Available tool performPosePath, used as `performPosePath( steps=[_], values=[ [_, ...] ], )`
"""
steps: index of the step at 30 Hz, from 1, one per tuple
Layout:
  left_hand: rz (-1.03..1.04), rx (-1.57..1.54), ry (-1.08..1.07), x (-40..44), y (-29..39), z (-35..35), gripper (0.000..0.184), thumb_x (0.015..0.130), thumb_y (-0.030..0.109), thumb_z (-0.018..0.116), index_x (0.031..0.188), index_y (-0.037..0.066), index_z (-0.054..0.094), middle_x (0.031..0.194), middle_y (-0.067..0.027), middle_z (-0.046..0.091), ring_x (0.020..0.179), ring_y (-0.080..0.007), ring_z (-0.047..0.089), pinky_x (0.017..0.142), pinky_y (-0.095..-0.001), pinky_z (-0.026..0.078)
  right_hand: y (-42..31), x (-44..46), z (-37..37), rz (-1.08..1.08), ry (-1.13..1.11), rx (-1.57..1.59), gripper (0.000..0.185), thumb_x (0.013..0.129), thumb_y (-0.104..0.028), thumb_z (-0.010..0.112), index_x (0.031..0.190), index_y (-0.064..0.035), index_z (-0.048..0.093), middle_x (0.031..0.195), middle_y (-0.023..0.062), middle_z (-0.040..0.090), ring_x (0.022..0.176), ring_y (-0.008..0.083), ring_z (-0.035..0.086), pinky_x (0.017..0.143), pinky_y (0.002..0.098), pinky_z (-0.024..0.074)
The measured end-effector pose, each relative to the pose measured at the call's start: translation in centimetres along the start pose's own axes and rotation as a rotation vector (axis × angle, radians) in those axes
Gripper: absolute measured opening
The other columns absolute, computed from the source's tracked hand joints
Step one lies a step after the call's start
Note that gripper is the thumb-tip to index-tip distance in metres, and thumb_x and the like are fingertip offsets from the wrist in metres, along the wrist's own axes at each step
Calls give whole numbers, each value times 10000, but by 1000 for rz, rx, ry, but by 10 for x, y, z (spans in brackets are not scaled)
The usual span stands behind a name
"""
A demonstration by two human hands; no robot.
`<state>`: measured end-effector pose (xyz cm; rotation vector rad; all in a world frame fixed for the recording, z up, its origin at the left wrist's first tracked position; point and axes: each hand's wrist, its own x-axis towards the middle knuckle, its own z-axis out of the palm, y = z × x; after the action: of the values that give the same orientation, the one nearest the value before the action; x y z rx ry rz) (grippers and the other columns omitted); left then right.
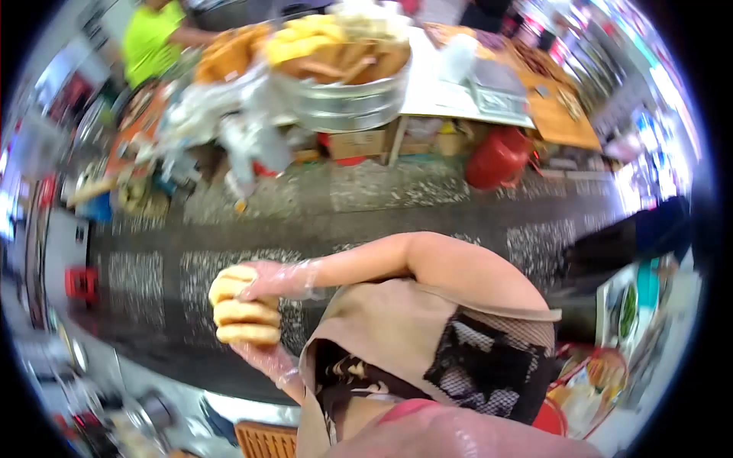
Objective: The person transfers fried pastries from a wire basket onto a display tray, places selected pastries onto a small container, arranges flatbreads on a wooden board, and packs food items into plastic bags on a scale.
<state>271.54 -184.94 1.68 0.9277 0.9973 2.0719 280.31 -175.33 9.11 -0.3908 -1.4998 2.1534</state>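
Just beyond the beige apron (389,309), the person's two hands are holding three round buns (247,313) in a stack, one above another in the view, over the dark floor. The right hand (279,279), wearing a clear plastic glove, is gripping the upper bun, its fingers clamping on the bread. The left hand (263,359), also gloved, is touching the lower bun from beneath; its fingers are mostly hiding behind the bread, so I cannot tell whether they are together or apart. Near the bottom edge, a slatted wooden piece (263,441) is showing beside the apron. Farther out, pale speckled patches (137,282) are breaking up the floor. Across it, a red gas bottle (496,156) is standing by a white table (420,76), and a cardboard box (357,143) is sitting underneath. On top, a big round metal tub (347,107) is holding yellow and brown food (305,38), blurred in detail, with plastic bags (256,137) hanging nearby. At the far left, another person in a bright yellow-green shirt (151,42) is reaching toward the food.
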Motion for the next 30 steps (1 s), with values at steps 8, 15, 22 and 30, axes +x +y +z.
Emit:
performPosePath(
  steps=[8, 15, 22, 30],
  values=[
    [-752, -182, -321, 9, -178, 271, 594, 852, 151, 653, 1348, 81, 334, 1246, -91, 486, 1143, -245, 518, 954, -392, 465, -82, -236, -269, -427, 805, 16, 369, 848, -127, 595, 1197, -35, 517, 1139, 57, 560, 1089, 159, 523, 944, 301, 422],
    [-878, 9, -706, 29, -294, 497, 568, 864, 238, 648, 1307, 27, 361, 1228, -96, 493, 1127, -197, 497, 971, -337, 415, -127, -346, -441, -586, 1216, 122, 555, 825, -187, 681, 1292, -8, 438, 1251, 91, 516, 1169, 172, 478, 1008, 320, 379],
    [-692, 167, -1129, 87, -371, 750, 572, 877, 311, 645, 1286, 8, 383, 1176, -94, 539, 1095, -160, 524, 960, -313, 440, -235, -423, -625, -722, 1287, 178, 509, 911, -294, 549, 1304, 5, 426, 1217, 90, 538, 1103, 178, 536, 945, 310, 431],
    [-1030, 143, -1441, 176, -534, 1003, 737, 759, 399, 759, 1301, 87, 369, 1170, -85, 570, 1054, -187, 596, 818, -364, 548, -323, -483, -911, -632, 1357, 242, 501, 851, -298, 612, 1221, 25, 508, 1114, 103, 596, 977, 196, 604, 837, 308, 487]
  ],
)
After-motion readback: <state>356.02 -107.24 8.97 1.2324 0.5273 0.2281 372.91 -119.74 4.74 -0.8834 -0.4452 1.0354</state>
